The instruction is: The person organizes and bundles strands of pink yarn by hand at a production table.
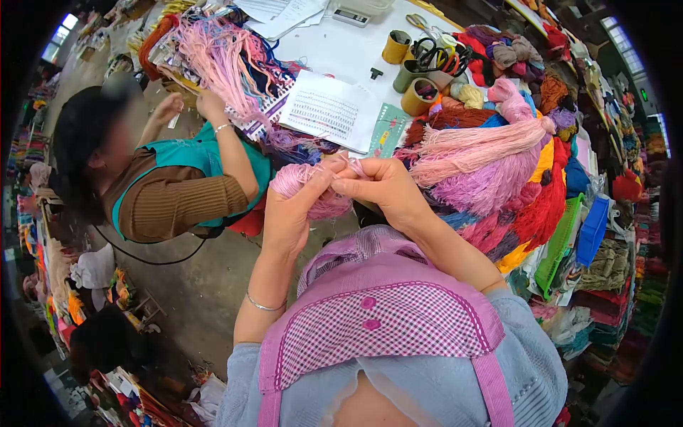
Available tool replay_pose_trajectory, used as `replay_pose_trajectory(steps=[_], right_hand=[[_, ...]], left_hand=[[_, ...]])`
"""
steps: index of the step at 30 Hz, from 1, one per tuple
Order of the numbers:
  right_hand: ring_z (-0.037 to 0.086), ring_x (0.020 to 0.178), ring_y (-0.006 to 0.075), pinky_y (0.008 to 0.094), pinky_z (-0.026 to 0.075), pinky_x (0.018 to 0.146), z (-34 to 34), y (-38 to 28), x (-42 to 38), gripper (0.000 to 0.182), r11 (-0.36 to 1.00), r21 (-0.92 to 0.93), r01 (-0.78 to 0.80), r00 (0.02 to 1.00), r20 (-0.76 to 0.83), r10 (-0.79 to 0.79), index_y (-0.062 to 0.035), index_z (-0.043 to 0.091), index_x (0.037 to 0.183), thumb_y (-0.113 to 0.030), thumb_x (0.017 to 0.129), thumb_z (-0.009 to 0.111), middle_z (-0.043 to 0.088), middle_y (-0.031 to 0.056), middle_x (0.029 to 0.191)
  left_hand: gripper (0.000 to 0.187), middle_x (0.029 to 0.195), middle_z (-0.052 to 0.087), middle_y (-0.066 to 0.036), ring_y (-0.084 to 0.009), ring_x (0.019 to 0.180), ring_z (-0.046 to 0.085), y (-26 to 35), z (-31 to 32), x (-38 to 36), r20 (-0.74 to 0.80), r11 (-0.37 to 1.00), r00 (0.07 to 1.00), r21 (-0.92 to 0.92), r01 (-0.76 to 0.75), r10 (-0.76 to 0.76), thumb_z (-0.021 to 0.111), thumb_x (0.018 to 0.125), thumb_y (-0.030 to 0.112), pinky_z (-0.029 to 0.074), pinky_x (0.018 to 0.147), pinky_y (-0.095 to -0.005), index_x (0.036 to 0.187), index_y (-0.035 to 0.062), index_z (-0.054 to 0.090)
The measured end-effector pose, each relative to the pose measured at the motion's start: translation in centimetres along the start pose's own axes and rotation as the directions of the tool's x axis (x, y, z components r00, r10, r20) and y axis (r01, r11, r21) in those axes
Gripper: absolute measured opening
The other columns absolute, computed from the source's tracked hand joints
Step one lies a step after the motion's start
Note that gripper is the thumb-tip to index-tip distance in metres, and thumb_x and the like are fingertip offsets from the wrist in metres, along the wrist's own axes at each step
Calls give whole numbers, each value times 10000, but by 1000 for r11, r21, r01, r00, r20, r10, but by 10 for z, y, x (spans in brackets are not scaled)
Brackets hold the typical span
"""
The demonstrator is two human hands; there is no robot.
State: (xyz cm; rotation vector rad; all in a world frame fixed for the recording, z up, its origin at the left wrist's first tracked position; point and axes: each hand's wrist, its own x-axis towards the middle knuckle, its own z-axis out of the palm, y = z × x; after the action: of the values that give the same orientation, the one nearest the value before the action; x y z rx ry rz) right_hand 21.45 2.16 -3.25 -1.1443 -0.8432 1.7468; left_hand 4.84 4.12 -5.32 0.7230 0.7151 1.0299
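A pink skein of thread [290,181] hangs from my left hand [302,203], whose fingers are closed around its upper end. Close beside it, my right hand [380,183] pinches strands of the same skein between thumb and fingers. Both hands are held together in front of my chest, by the table's near edge. Just beyond them lie a printed sheet [329,110] and a green card [390,132]. To the right of my right hand, a large bundle of light pink thread [484,149] rests on a colourful heap.
At left, a co-worker in a teal apron [167,167] handles threads beside a pile of pink strands [220,60]. Cardboard tubes [420,96], scissors [427,51] and a scale [352,16] stand on the white table [306,50]. Green [562,245] and blue baskets [594,231] are at right.
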Motion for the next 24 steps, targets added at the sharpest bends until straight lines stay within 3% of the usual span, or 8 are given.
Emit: replay_pose_trajectory(steps=[2, 5, 10, 12, 14, 16, 19, 24], right_hand=[[507, 676, 33, 171, 369, 617, -4, 11, 8, 115, 987, -64, 146, 989, -14, -148, -6, 702, 905, -94, 831, 695, 615, -34, 768], [589, 833, 85, 208, 446, 765, -12, 7, 11, 96, 995, -24, 101, 995, 26, -101, 5, 693, 896, -70, 838, 685, 656, 23, 919], [584, 858, 125, 255, 447, 822, -27, 18, 34, 120, 933, 352, -76, 984, 177, 14, -20, 624, 944, -132, 916, 595, 626, 34, 869], [539, 707, 99, 230, 430, 687, -30, 14, 41, 112, 923, 357, -144, 986, 133, 103, -35, 571, 920, -146, 938, 565, 583, 12, 776], [408, 552, 61, 214, 336, 555, -45, 19, 53, 143, 866, 425, -264, 941, 309, 136, -38, 561, 899, -172, 949, 551, 497, -25, 664], [285, 488, 42, 218, 238, 493, -56, 26, 65, 174, 870, 419, -260, 946, 292, 142, -41, 563, 873, -192, 957, 540, 421, -51, 601], [307, 495, 21, 194, 222, 468, -70, 27, 79, 203, 939, 176, -295, 947, 181, 264, -38, 594, 852, -218, 942, 570, 419, -70, 594], [349, 539, 14, 188, 234, 475, -95, 50, 100, 199, 947, 70, -314, 946, 108, 306, -18, 611, 875, -211, 922, 599, 458, -62, 656]], left_hand=[[185, 1024, 677, -128, -170, 943, 638, 2, 4, 1, -19, 1000, 1000, -17, -2, 2, 607, 880, 42, 491, 842, -276, 1023, -57, 671], [165, 1008, 680, -120, -165, 915, 643, 1, 3, 2, -51, 1000, 999, -27, 1, -3, 602, 887, 47, 497, 834, -276, 994, -56, 676], [169, 936, 670, -95, -149, 833, 633, -13, -12, 12, -106, 998, 994, -48, -37, 32, 546, 934, 91, 504, 777, -279, 912, -41, 650], [210, 812, 616, -56, -123, 713, 586, -23, -27, 18, -87, 978, 996, -204, -45, 28, 483, 976, 151, 486, 671, -275, 872, -2, 583], [216, 660, 465, 3, -74, 523, 415, -30, -38, 24, -96, 906, 990, -420, 54, -103, 449, 996, 210, 340, 484, -231, 877, 50, 532], [189, 610, 379, 34, -47, 446, 290, -45, -67, 36, -106, 807, 981, -587, 70, -162, 467, 990, 222, 201, 404, -207, 942, 67, 564], [180, 583, 382, 42, -46, 431, 300, -83, -117, 77, -314, 845, 918, -534, 41, -243, 552, 952, 202, 214, 391, -201, 1058, 65, 599], [236, 590, 451, 19, -59, 412, 334, -149, -169, 178, -573, 931, 772, -358, 66, -275, 696, 852, 187, 216, 372, -217, 738, 106, 506]])
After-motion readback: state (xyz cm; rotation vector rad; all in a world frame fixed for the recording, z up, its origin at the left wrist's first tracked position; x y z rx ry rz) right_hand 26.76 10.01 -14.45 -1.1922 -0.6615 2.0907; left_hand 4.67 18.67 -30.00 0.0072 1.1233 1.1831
